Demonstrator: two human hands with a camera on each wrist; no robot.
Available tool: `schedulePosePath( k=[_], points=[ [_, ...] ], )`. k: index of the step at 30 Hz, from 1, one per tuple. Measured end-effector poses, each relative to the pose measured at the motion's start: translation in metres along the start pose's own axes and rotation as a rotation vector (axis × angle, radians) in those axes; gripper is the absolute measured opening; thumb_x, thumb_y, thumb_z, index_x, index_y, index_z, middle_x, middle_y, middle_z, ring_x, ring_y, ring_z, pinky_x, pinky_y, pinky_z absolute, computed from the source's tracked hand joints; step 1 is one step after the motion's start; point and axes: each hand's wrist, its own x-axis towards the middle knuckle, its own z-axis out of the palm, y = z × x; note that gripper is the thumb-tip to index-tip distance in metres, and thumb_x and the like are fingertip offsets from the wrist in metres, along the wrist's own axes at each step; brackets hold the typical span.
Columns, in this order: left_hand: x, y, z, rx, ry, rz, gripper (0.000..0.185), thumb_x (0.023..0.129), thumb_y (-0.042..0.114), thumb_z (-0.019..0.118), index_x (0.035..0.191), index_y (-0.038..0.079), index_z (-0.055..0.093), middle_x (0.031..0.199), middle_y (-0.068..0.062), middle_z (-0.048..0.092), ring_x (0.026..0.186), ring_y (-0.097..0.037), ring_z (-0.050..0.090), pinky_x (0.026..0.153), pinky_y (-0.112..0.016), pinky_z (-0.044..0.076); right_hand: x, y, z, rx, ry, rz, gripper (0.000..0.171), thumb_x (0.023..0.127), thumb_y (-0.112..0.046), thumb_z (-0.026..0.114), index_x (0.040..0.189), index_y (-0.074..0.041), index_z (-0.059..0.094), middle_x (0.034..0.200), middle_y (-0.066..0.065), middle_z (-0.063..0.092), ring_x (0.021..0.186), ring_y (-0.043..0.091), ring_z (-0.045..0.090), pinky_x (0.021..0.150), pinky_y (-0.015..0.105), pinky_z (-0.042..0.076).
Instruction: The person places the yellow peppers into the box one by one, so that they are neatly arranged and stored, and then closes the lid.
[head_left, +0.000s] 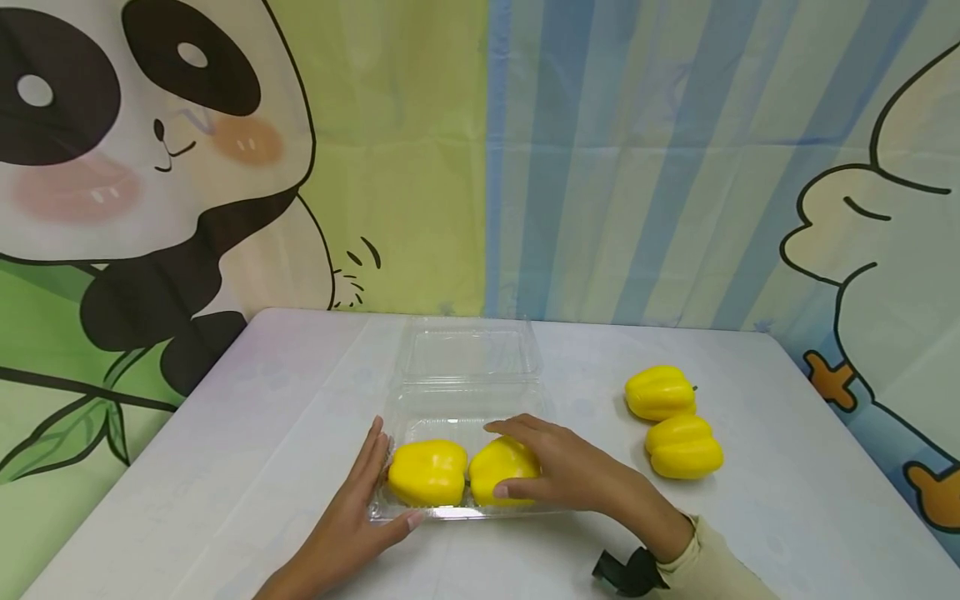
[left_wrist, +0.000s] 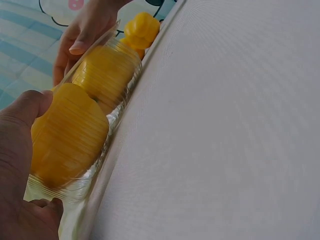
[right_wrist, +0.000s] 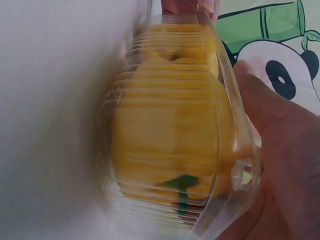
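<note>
Packing, seemingly: your right hand point(head_left: 561, 468) curls round a yellow pepper point(head_left: 489, 468) in the clear box point(head_left: 487, 513); left hand point(head_left: 351, 521), fingers straight, braces the box. Next wants gentle release.

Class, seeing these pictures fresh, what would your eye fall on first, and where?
Probably the large cartoon panda on the backdrop, at the left of the head view. Then come two bright yellow peppers side by side in an open clear container, the left hand at its left end and the right hand over the right-hand pepper. Two more yellow peppers sit on the white table to the right.
</note>
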Motion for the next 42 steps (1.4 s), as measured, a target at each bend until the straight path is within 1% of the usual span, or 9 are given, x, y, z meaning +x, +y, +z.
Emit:
schedulePosePath(
  k=[2, 5, 10, 15, 23, 30, 36, 40, 42],
  points=[
    [0.000, 0.000, 0.000, 0.006, -0.002, -0.007, 0.106, 0.080, 0.049, 0.076, 0.154, 0.000, 0.017, 0.162, 0.007, -0.004, 0.143, -0.026, 0.020, 0.104, -0.009, 0.014, 0.000, 0.001, -0.001, 0.007, -0.002, 0.003, 0.078, 0.084, -0.061, 0.063, 0.148, -0.022, 0.040, 0.145, -0.006, 0.044, 0.125, 0.013, 0.047, 0.103, 0.039, 0.043],
    [0.000, 0.001, -0.001, 0.008, -0.007, -0.014, 0.107, 0.081, 0.050, 0.076, 0.154, 0.001, 0.016, 0.162, 0.007, -0.004, 0.143, -0.025, 0.020, 0.103, -0.010, 0.015, 0.000, 0.002, -0.001, 0.020, 0.005, -0.001, 0.081, 0.084, -0.062, 0.063, 0.151, -0.025, 0.035, 0.149, -0.008, 0.039, 0.132, 0.013, 0.041, 0.107, 0.040, 0.039],
    [0.000, 0.003, -0.001, 0.009, -0.009, -0.022, 0.107, 0.080, 0.050, 0.076, 0.154, 0.000, 0.017, 0.162, 0.007, -0.004, 0.143, -0.026, 0.020, 0.103, -0.012, 0.016, -0.001, 0.002, -0.003, 0.050, 0.012, -0.021, 0.081, 0.083, -0.060, 0.065, 0.150, -0.025, 0.036, 0.150, -0.008, 0.038, 0.134, 0.013, 0.039, 0.108, 0.040, 0.038],
    [0.000, 0.004, -0.002, -0.011, -0.013, -0.018, 0.106, 0.081, 0.049, 0.076, 0.154, -0.001, 0.016, 0.162, 0.007, -0.005, 0.144, -0.026, 0.020, 0.103, -0.013, 0.019, -0.002, 0.001, -0.007, 0.068, 0.027, -0.041, 0.075, 0.085, -0.058, 0.064, 0.148, -0.027, 0.039, 0.149, -0.009, 0.039, 0.134, 0.011, 0.038, 0.107, 0.039, 0.039],
    [0.000, 0.001, -0.001, -0.037, -0.011, 0.005, 0.106, 0.081, 0.047, 0.076, 0.154, -0.001, 0.015, 0.162, 0.006, -0.005, 0.143, -0.026, 0.020, 0.103, -0.014, 0.023, -0.004, 0.004, -0.011, 0.067, 0.101, -0.059, 0.064, 0.090, -0.055, 0.060, 0.144, -0.024, 0.045, 0.147, -0.007, 0.042, 0.133, 0.012, 0.040, 0.106, 0.040, 0.040],
    [0.001, 0.000, 0.002, -0.050, -0.017, -0.002, 0.106, 0.081, 0.044, 0.078, 0.153, -0.002, 0.016, 0.163, 0.006, -0.006, 0.143, -0.027, 0.020, 0.103, -0.018, 0.024, -0.008, 0.008, -0.016, 0.032, 0.189, -0.087, 0.053, 0.097, -0.043, 0.057, 0.142, -0.019, 0.048, 0.144, -0.001, 0.046, 0.133, 0.020, 0.042, 0.105, 0.044, 0.041],
    [0.002, 0.000, 0.003, -0.027, -0.026, -0.029, 0.108, 0.079, 0.048, 0.077, 0.154, -0.002, 0.016, 0.162, 0.008, -0.006, 0.143, -0.024, 0.020, 0.104, -0.022, 0.026, -0.013, 0.012, -0.026, 0.035, 0.270, -0.103, 0.048, 0.097, -0.035, 0.061, 0.140, -0.018, 0.050, 0.141, -0.002, 0.049, 0.129, 0.019, 0.047, 0.102, 0.042, 0.045],
    [0.002, 0.000, 0.002, -0.038, -0.035, -0.049, 0.109, 0.080, 0.048, 0.077, 0.154, -0.002, 0.014, 0.162, 0.008, -0.008, 0.143, -0.025, 0.019, 0.104, -0.030, 0.030, -0.017, 0.015, -0.032, 0.047, 0.286, -0.083, 0.048, 0.095, -0.034, 0.063, 0.139, -0.019, 0.051, 0.140, -0.002, 0.050, 0.126, 0.019, 0.050, 0.099, 0.040, 0.047],
    [0.002, 0.001, 0.001, -0.042, -0.038, -0.055, 0.110, 0.080, 0.047, 0.077, 0.153, -0.002, 0.014, 0.162, 0.007, -0.009, 0.142, -0.025, 0.019, 0.104, -0.029, 0.030, -0.020, 0.016, -0.034, 0.042, 0.286, -0.056, 0.048, 0.095, -0.036, 0.063, 0.139, -0.021, 0.051, 0.140, -0.003, 0.050, 0.126, 0.019, 0.050, 0.099, 0.039, 0.047]
  ],
)
